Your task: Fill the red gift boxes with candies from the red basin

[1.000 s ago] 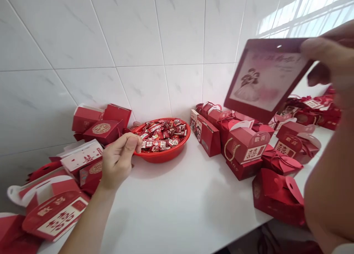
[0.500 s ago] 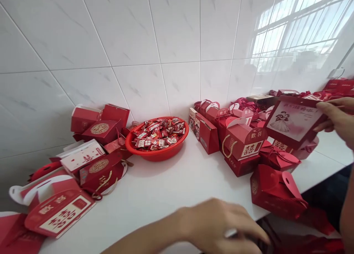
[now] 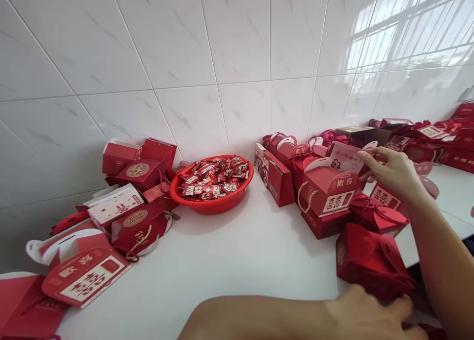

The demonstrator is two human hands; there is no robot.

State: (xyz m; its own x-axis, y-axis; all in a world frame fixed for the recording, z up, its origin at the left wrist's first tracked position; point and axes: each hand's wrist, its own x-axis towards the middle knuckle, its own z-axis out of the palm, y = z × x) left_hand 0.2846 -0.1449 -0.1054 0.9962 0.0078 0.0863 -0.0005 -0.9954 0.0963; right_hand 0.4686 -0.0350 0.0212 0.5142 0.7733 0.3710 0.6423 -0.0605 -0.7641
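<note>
My right hand (image 3: 392, 172) reaches in from the right, fingers and thumb pinching the edge of a red gift box (image 3: 346, 157) with a pale panel showing a cartoon couple. That box is among the piled boxes at the right, its lower part hidden behind others. Low in the view, my left arm crosses toward the right. My left hand (image 3: 370, 313) is by the table's front edge, fingers apart, just below a red box with a looped lid (image 3: 374, 261). Its fingertips are partly cut off by the frame.
A red plastic basin (image 3: 213, 209) full of wrapped sweets (image 3: 213, 179) stands near the tiled wall. Several red gift boxes (image 3: 87, 276) are heaped at the left. More boxes (image 3: 333, 191) crowd the right side and stretch back along the wall. White tabletop (image 3: 237, 251) lies between.
My right hand has carried the couple-picture box left and back, down among the piled boxes. My left hand has moved right, toward the front red box. The view has shifted slightly.
</note>
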